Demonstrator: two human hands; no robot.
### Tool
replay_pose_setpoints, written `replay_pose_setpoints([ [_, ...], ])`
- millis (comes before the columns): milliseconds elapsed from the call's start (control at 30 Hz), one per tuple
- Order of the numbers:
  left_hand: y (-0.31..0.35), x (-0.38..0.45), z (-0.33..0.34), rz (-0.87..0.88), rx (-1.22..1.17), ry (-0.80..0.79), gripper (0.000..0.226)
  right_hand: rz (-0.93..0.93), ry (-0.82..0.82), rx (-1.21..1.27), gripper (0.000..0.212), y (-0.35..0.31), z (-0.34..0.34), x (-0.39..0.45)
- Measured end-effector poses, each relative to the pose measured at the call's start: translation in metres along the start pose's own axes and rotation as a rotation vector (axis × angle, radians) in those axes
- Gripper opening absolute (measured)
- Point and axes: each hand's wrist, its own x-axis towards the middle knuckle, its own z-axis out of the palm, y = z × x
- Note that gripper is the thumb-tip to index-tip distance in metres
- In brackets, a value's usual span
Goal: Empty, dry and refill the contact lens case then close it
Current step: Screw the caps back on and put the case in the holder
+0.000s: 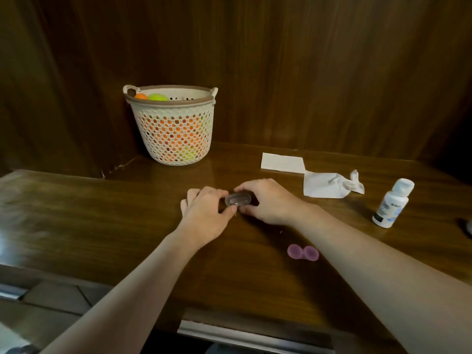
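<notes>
A small clear plastic case (234, 199) is held between both hands just above the wooden table (102, 213). My left hand (204, 213) pinches its left end with thumb and fingers. My right hand (268, 200) curls over its right end, which is hidden under the fingers. A purple two-well lens holder (303, 254) lies on the table nearer to me, under my right forearm's line. A white solution bottle (392, 203) stands upright at the right. A crumpled white tissue (332, 186) lies behind my right hand.
A folded white tissue (282, 162) lies flat behind the crumpled one. A white perforated basket (176, 139) with orange and green balls stands at the back left against the wooden wall. A dark object (466, 226) shows at the right edge.
</notes>
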Motion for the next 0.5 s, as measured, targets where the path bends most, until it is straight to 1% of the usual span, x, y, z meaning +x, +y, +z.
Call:
replay_pose_setpoints([
  [100,0.002,0.001,0.0,0.018,0.009,-0.003,0.035,0.004,0.021,-0.02,0.043,0.007,0.001,0.001],
  [200,0.007,0.001,0.001,0.064,-0.017,-0.021,0.034,-0.025,0.061,-0.042,0.043,0.017,-0.005,-0.006],
  [333,0.023,0.003,0.006,0.171,-0.101,-0.033,0.037,-0.08,0.155,0.016,0.041,0.041,-0.02,-0.031],
  [433,0.039,0.004,0.016,0.281,-0.13,-0.065,0.037,-0.057,0.202,-0.007,0.041,0.062,-0.027,-0.057],
  [500,0.05,0.005,0.025,0.311,-0.138,-0.114,0.042,-0.044,0.217,-0.028,0.04,0.074,-0.028,-0.074],
])
